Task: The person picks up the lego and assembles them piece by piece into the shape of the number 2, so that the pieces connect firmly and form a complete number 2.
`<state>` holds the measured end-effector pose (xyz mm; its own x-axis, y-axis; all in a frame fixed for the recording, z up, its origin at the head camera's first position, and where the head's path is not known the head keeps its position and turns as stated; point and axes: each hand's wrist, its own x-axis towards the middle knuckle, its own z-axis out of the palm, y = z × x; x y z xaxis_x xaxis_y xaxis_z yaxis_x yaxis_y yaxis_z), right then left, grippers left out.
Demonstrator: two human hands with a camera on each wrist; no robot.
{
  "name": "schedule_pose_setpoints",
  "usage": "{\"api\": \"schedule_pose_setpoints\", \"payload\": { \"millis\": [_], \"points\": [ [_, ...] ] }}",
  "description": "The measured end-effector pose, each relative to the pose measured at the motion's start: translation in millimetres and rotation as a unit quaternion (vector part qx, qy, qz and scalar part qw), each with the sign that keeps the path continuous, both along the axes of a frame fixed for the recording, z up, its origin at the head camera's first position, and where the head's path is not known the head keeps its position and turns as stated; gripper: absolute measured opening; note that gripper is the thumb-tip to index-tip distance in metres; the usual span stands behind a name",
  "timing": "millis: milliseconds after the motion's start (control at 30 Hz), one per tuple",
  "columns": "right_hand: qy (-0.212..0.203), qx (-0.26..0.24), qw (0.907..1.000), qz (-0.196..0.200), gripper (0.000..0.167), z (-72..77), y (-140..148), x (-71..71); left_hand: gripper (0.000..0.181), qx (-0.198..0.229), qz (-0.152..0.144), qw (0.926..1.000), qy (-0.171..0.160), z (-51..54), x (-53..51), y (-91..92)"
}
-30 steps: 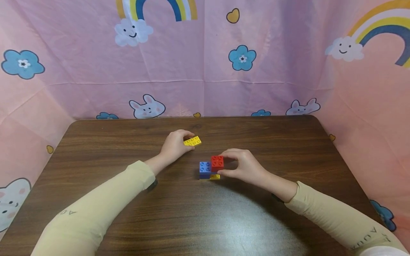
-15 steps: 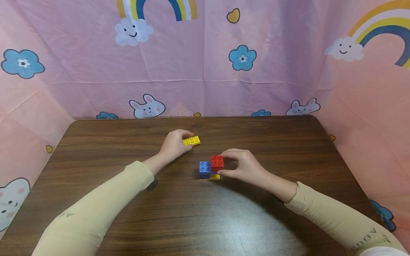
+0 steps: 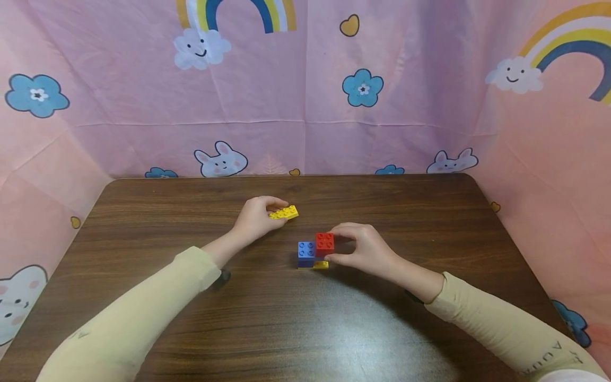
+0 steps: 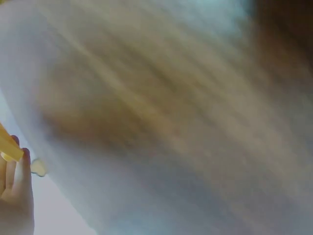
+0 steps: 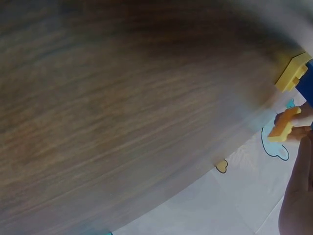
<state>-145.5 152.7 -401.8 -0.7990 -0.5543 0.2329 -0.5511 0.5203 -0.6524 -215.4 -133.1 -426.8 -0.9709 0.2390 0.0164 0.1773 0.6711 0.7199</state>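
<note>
In the head view my left hand [image 3: 255, 219] pinches a flat yellow building brick [image 3: 285, 213] between thumb and fingers, raised off the table. The same yellow brick [image 4: 10, 147] shows at the left edge of the left wrist view. My right hand [image 3: 369, 248] grips a red square brick [image 3: 325, 244] by thumb and fingers. That red brick stands over the right part of a blue brick [image 3: 306, 249]; whether they are pressed together cannot be told. Under the blue brick lies another yellow brick [image 3: 321, 265], mostly covered, with some studs showing at the front right.
A brown wood-grain table [image 3: 191, 329] carries the stack near its middle. Behind it and at both sides hangs a pink cloth [image 3: 267, 95] printed with rainbows, rabbits and flowers. Both wrist views are blurred.
My left hand, with its yellow brick, has drawn slightly left and a little nearer to me, and the brick has tipped a bit. The right hand and the stack stay in place.
</note>
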Motion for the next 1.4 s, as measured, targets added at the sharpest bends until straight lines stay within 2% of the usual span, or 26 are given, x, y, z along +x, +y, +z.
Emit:
{"api": "schedule_pose_setpoints", "payload": {
  "millis": [433, 667, 867, 1100, 1400],
  "points": [
    [0.001, 0.005, 1.0000, -0.001, 0.041, -2.3, 0, -0.3, 0.039, 0.061, -0.032, 0.9975, -0.014, 26.8, 20.6, 15.1],
    [-0.009, -0.005, 0.9999, 0.004, 0.039, -4.5, 0, -1.4, 0.038, 0.087, -0.051, 0.9948, -0.011, 41.8, 27.6, 20.0],
    [-0.019, -0.004, 0.9998, 0.004, 0.039, -4.1, -1, -1.5, 0.038, 0.095, -0.058, 0.9938, -0.004, 51.4, 31.9, 23.7],
    [-0.031, -0.014, 0.9994, -0.002, 0.040, -3.5, -1, -2.3, 0.037, 0.105, -0.078, 0.9912, 0.015, 63.4, 39.6, 26.5],
    [-0.047, -0.018, 0.9987, -0.008, 0.041, -3.2, 0, -2.1, 0.037, 0.089, -0.109, 0.9898, 0.026, 72.9, 55.7, 31.7]
  ]
}}
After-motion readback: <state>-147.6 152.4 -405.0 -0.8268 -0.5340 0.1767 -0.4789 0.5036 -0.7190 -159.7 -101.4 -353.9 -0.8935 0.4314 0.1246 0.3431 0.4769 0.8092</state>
